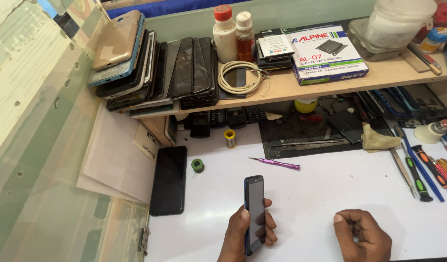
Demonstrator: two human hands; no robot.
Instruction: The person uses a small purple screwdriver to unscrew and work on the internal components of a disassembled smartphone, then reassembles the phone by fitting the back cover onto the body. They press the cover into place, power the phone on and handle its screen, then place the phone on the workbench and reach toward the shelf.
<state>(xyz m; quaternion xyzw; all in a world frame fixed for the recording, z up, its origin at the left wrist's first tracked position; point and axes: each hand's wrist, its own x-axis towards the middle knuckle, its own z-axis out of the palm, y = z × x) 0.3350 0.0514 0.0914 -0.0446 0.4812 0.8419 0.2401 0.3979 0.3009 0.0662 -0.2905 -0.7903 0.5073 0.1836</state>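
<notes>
My left hand grips a dark smartphone with a blue edge, held upright over the white worktop with its black screen facing me. My right hand rests on the white table surface to the right, fingers curled into a loose fist with nothing in it. A purple-handled screwdriver lies on the table just beyond the phone.
A black phone lies flat at left, beside a small green solder spool. Screwdrivers and tweezers lie at right. A wooden shelf holds stacked phones, bottles, a cable coil and a box. A black mat sits under it.
</notes>
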